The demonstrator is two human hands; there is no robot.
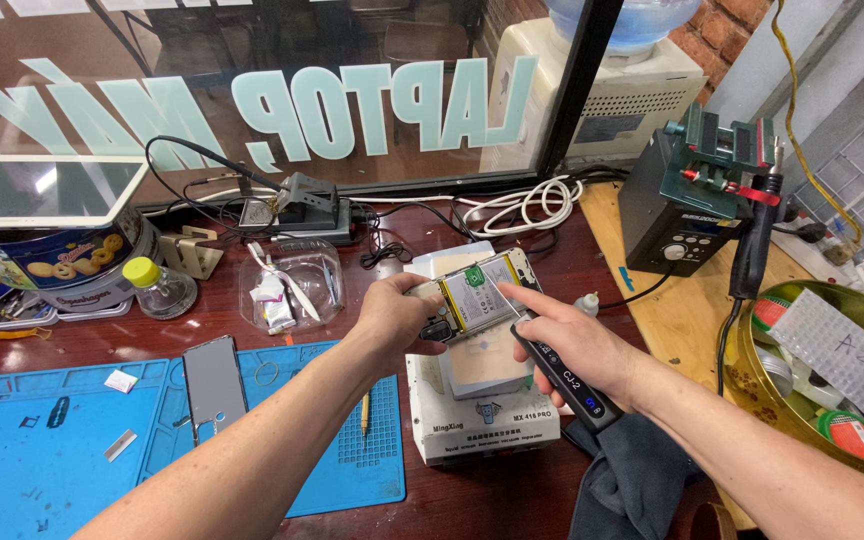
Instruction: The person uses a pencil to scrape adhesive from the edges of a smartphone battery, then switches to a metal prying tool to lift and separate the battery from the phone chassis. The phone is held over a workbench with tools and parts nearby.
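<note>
My left hand [392,318] grips an opened phone [477,292] with its back off, so the pale battery and a green board show. It holds the phone above a white heating-plate machine [480,400]. My right hand [570,345] holds a black pen-shaped electric tool [557,368]. Its index finger stretches out and touches the phone's right side near the battery.
A blue work mat [72,450] lies at the left with a dark phone screen [214,385] on it. Behind are a clear plastic container [292,285], a small bottle [157,287], a biscuit tin [57,260], cables and a black soldering station [687,215]. A dark cloth [632,480] lies below.
</note>
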